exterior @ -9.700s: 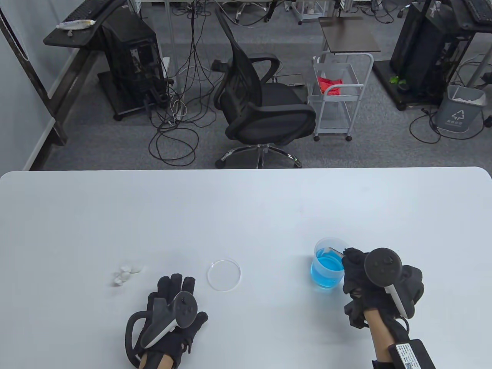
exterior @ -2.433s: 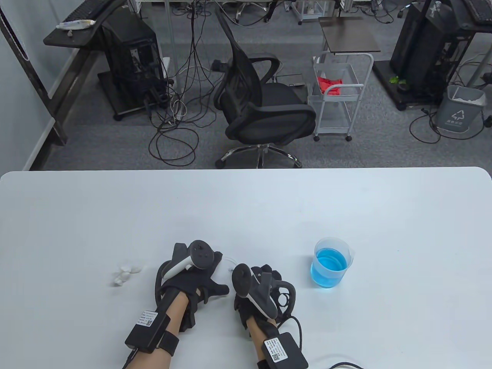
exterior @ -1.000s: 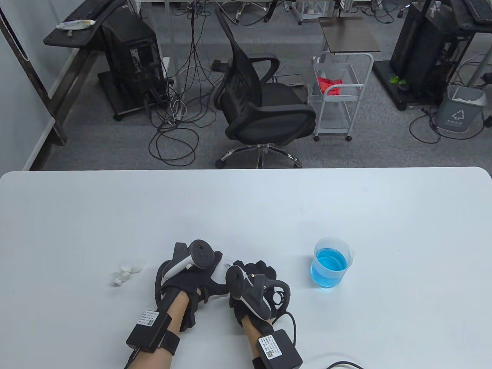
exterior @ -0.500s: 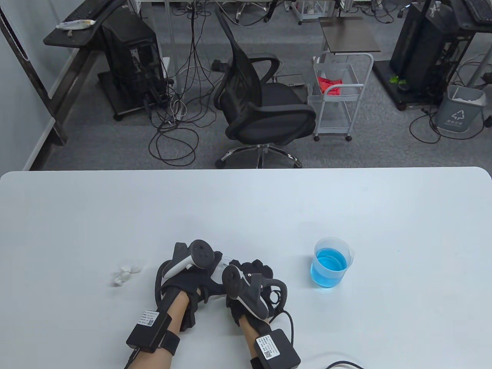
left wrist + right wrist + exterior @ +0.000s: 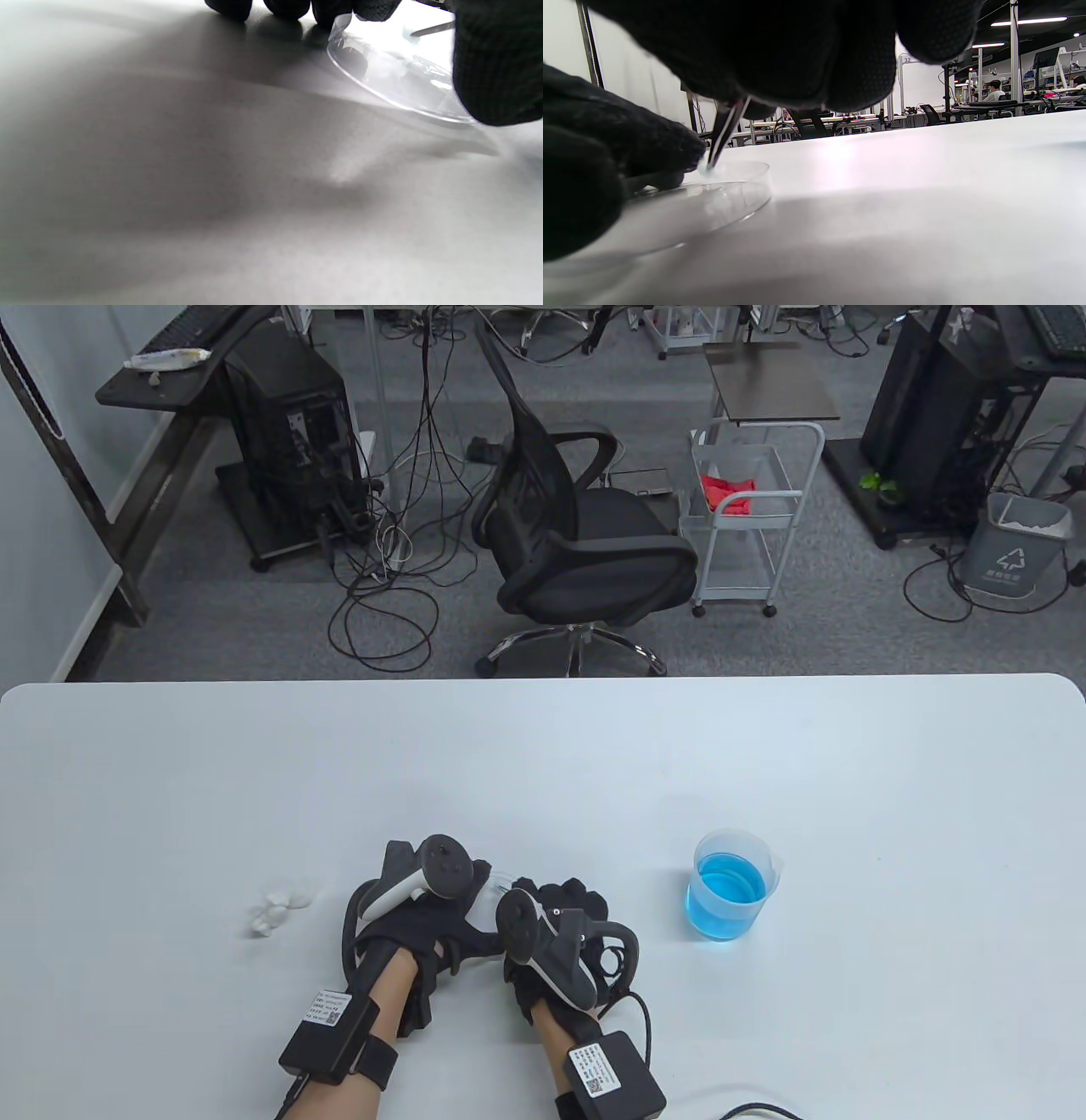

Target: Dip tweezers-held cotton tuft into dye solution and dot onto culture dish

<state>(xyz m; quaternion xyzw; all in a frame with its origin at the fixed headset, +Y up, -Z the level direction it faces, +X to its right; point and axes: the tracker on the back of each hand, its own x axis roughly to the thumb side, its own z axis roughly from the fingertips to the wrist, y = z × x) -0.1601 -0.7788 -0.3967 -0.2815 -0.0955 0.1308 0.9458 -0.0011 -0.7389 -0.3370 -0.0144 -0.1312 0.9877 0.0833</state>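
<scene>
Since half a second ago the right hand (image 5: 556,929) has shifted only slightly over the culture dish (image 5: 683,203), fingers curled round the tweezers (image 5: 724,132), whose tips press a pale cotton tuft (image 5: 703,169) down inside the dish. Left hand (image 5: 433,912) pinches the dish rim between fingertips (image 5: 373,9) and thumb, near the front edge of the white table (image 5: 543,763). A beaker (image 5: 731,884) of blue dye stands to the right, well apart; spare cotton balls (image 5: 276,909) lie toward the left. Beyond the far edge: grey carpet, an office chair (image 5: 577,534), a white cart (image 5: 751,517). From above, both hands hide almost all of the dish, and the tuft's colour is unclear
</scene>
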